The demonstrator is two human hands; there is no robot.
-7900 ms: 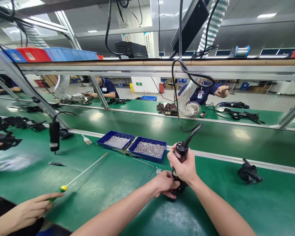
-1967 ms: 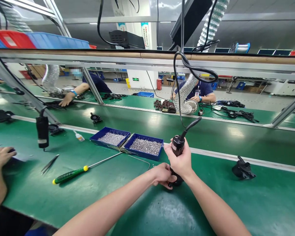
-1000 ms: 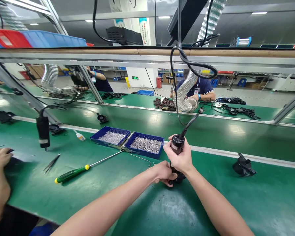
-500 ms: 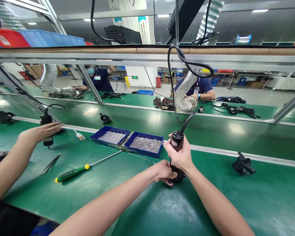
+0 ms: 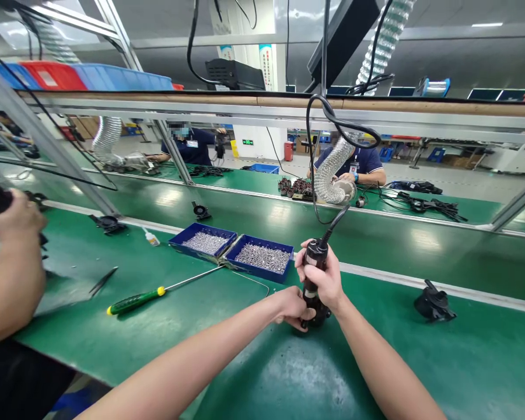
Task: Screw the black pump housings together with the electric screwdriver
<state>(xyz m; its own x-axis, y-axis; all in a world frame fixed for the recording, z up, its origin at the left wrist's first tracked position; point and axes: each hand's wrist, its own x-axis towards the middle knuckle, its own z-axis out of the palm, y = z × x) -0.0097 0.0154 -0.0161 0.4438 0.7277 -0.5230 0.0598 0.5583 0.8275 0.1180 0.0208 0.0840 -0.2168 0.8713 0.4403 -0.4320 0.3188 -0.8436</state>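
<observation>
My right hand [image 5: 324, 277] is wrapped round a black corded electric screwdriver [image 5: 315, 254], which stands nearly upright with its cable rising from the top. Its lower end meets a small black part [image 5: 321, 315] on the green bench. My left hand [image 5: 295, 309] closes round that black part at its left side and steadies it on the bench. The fingers and the tool hide most of the part and the screwdriver's tip. Just behind my hands sits a blue tray [image 5: 262, 259] of small metal screws.
Beside it is a second blue tray [image 5: 203, 239] with small metal pieces. A long green-handled screwdriver [image 5: 135, 301], tweezers [image 5: 104, 281] and a small bottle [image 5: 151, 237] lie to the left. A black part [image 5: 435, 303] rests at right. A co-worker's arm [image 5: 15, 262] reaches in from the left.
The view has shifted slightly. The co-worker at left has let go of their electric screwdriver and now holds a dark object farther left. My hands keep their hold.
</observation>
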